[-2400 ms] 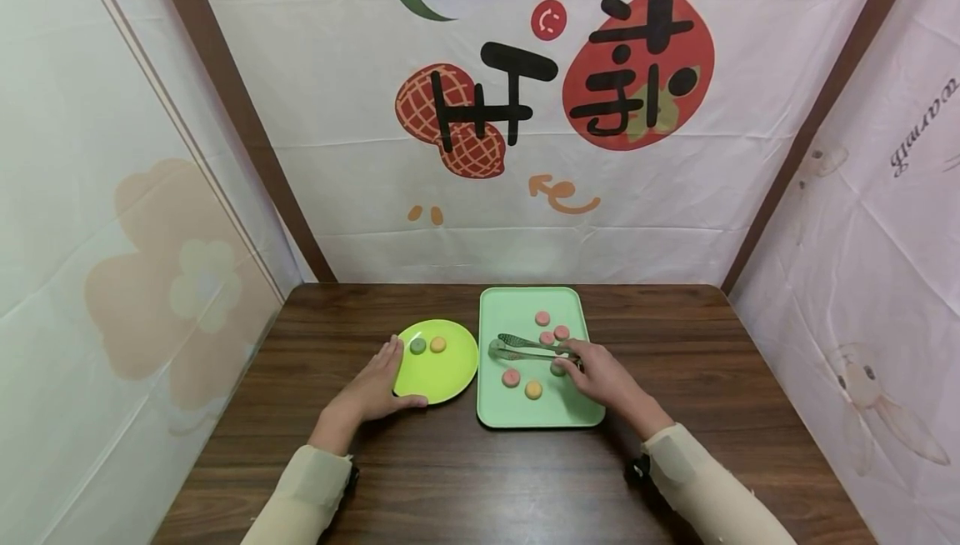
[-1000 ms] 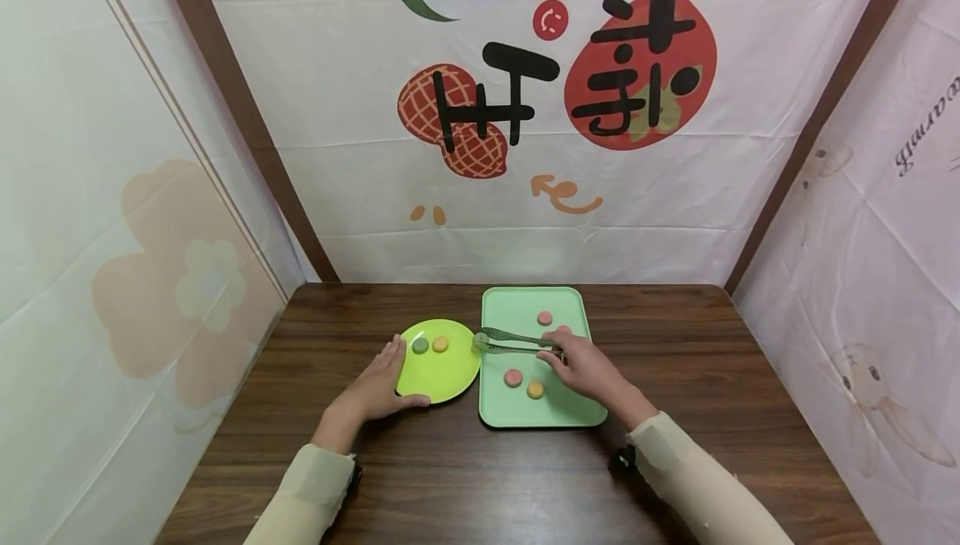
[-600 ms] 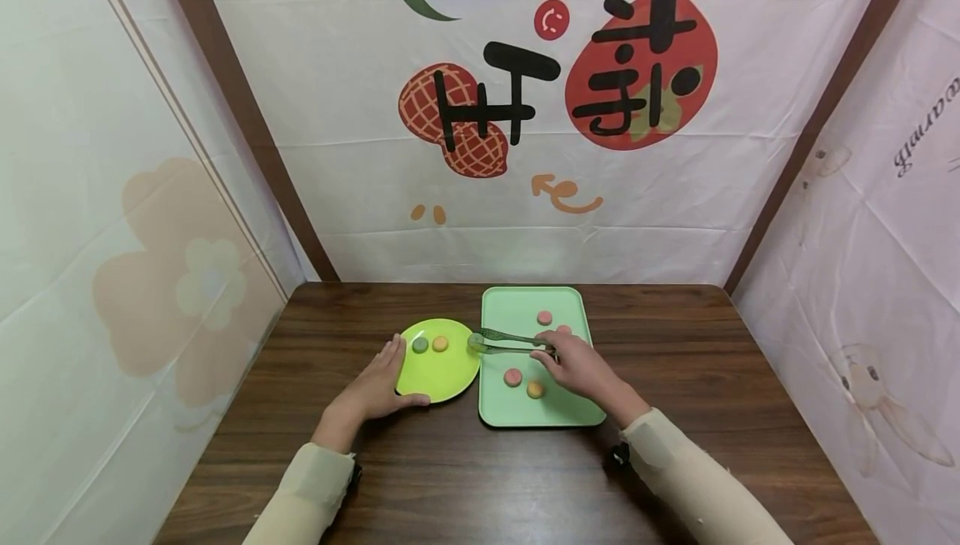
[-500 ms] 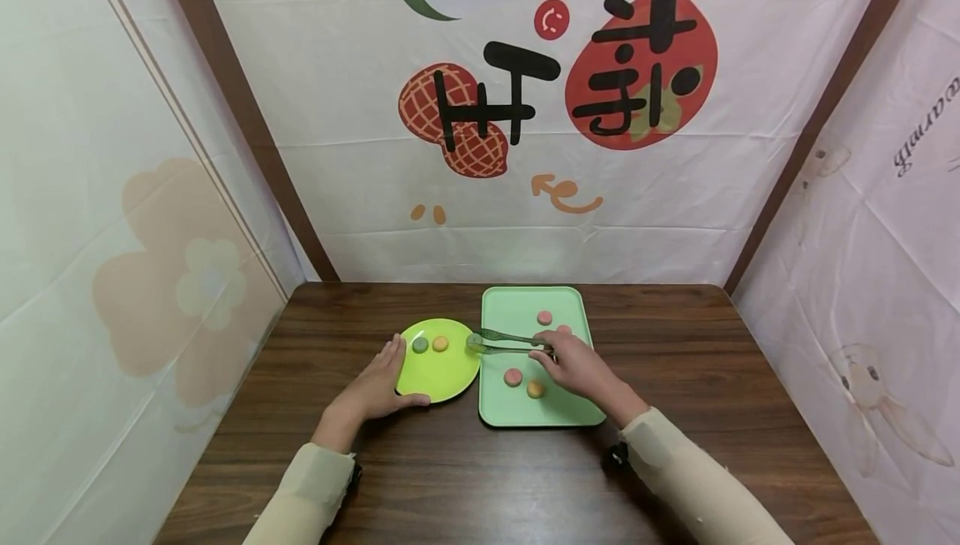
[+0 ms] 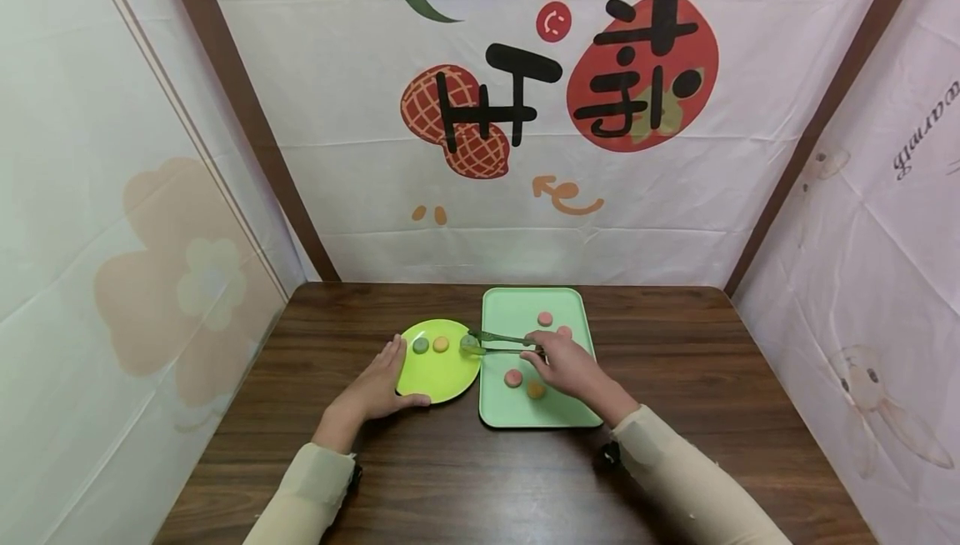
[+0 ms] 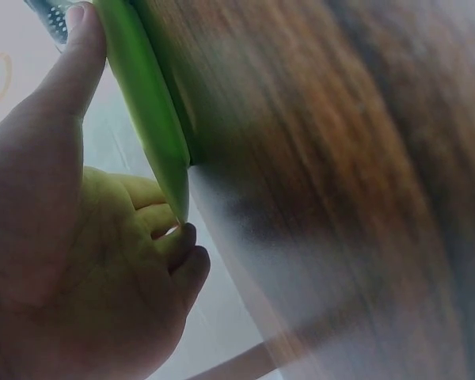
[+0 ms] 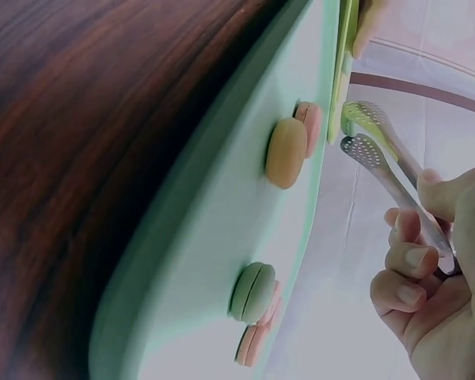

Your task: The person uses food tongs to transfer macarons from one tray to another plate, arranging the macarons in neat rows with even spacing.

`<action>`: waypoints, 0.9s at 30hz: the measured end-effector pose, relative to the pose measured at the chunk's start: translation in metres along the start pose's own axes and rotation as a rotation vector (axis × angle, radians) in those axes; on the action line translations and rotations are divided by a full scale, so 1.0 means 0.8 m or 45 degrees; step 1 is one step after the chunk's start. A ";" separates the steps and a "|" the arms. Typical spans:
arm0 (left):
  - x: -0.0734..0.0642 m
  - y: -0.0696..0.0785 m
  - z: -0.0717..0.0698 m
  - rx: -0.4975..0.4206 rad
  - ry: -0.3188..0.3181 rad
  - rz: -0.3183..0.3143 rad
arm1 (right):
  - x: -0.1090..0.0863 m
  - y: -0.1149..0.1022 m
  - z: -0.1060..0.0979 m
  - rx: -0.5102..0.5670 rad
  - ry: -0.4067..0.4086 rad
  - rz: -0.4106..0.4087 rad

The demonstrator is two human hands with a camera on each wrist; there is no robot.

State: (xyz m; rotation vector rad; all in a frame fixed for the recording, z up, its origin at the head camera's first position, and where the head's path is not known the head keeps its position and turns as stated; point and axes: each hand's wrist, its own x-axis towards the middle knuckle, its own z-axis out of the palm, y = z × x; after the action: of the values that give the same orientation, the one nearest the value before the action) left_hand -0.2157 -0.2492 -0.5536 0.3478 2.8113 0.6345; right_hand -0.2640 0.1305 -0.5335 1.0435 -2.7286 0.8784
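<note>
Lying along the left edge of a yellow-green plate (image 5: 438, 382), my left hand (image 5: 378, 382) touches its rim with extended fingers and thumb. A green macaron (image 5: 421, 346) and a yellow macaron (image 5: 441, 344) sit on that plate. My right hand (image 5: 567, 366) grips metal tongs (image 5: 506, 338), pointing left from over the light green tray (image 5: 498, 412). Between the tong tips, above the plate's right side, is another green macaron (image 5: 468, 341); whether the tips still pinch it I cannot tell. In the right wrist view, thumb and curled fingers hold the tongs' rear part.
The tray carries pink macarons (image 5: 513, 378), a yellow one (image 5: 536, 390) and a green one (image 7: 253, 291), which my right hand hides in the head view. Plate and tray stand side by side on a dark wooden table (image 5: 420, 478). A printed cloth wall (image 5: 360, 220) rises behind.
My right hand has carried the tongs and a green macaron leftward from over the tray to the plate's right side. The left hand has stayed at the plate's edge.
</note>
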 end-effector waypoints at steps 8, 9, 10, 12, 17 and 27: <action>0.001 -0.001 0.001 -0.007 -0.002 -0.006 | 0.007 -0.006 0.007 -0.033 0.017 -0.011; 0.001 -0.001 0.001 -0.006 -0.002 -0.007 | 0.007 -0.007 0.007 -0.037 0.020 -0.011; 0.001 -0.002 0.001 -0.004 -0.001 -0.008 | 0.007 -0.007 0.007 -0.045 0.024 -0.008; 0.002 -0.002 0.002 -0.002 -0.002 -0.009 | 0.007 -0.009 0.008 -0.053 0.031 -0.003; 0.003 -0.002 0.002 -0.004 -0.007 -0.014 | 0.009 -0.013 0.007 -0.053 0.035 -0.002; 0.001 0.000 0.001 -0.002 -0.007 -0.009 | 0.012 -0.016 0.008 -0.084 0.003 0.005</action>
State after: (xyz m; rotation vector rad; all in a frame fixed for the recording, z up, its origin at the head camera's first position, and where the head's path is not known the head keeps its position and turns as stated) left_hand -0.2161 -0.2485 -0.5544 0.3383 2.8049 0.6336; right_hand -0.2624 0.1133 -0.5298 1.0245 -2.7381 0.7833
